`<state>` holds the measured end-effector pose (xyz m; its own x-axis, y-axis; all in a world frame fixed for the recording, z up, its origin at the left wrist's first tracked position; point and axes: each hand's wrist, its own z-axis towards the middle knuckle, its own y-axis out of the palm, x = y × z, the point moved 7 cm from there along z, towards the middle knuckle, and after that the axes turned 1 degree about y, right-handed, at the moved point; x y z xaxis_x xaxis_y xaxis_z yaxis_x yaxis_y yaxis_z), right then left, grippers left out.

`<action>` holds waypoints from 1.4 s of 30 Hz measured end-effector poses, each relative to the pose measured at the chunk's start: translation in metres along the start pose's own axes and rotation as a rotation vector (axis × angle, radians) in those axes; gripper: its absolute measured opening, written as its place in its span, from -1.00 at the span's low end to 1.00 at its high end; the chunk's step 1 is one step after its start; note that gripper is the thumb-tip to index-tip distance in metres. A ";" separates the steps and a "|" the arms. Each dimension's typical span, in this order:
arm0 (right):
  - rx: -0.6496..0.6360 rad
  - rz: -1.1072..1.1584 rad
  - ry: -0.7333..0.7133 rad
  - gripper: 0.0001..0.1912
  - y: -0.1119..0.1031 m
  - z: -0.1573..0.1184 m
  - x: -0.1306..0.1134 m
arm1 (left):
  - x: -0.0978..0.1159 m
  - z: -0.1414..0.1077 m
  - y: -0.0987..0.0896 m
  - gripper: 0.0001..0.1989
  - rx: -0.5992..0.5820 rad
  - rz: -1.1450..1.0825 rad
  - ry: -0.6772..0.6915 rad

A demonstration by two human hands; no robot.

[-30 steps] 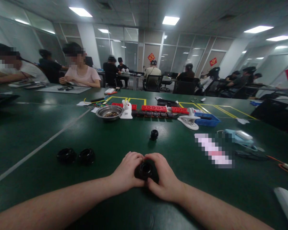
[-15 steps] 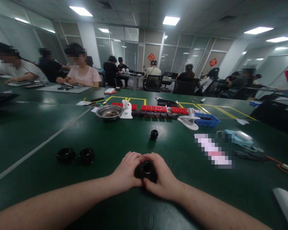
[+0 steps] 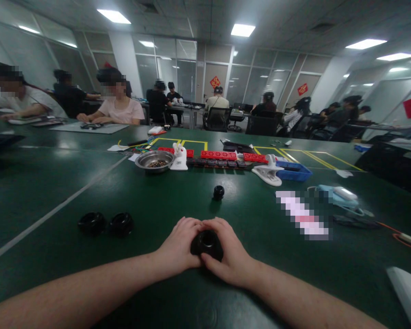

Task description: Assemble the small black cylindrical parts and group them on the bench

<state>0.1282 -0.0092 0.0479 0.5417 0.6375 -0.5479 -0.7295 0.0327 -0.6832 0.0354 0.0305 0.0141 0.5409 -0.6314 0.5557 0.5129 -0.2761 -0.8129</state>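
A glossy black rounded part with a round hole in its top (image 3: pixel 207 244) stands low over the table, between my hands. My left hand (image 3: pixel 181 242) wraps its left side, and my right hand (image 3: pixel 233 256) curls around its right side; the fingertips meet behind it. Both hands are closed on it, covering much of its outline. Beyond them a smaller black ribbed round piece (image 3: pixel 218 193) stands upright. To the left, two black ring-shaped pieces (image 3: pixel 92 223) sit side by side, apart from my hands.
Further back are a metal bowl (image 3: pixel 154 162) of small parts, red blocks (image 3: pixel 219 155), white clamp stands (image 3: pixel 269 171) and a blue tray (image 3: pixel 294 171). A light-blue device with cables (image 3: pixel 340 196) lies right. A white object (image 3: pixel 406 292) is at the near right. Co-workers sit across.
My hands keep their hold on the black part; my right thumb has shifted slightly left across its front. The view has moved a little. A co-worker across the table has moved their arms.
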 end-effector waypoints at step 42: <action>0.015 -0.035 0.010 -0.41 0.001 0.000 0.004 | -0.002 -0.001 0.003 -0.52 -0.039 0.026 -0.004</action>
<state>0.1299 -0.0068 0.0447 0.5709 0.6279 -0.5290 -0.7162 0.0658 -0.6948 0.0354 0.0304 0.0103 0.5568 -0.6355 0.5349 0.4725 -0.2873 -0.8332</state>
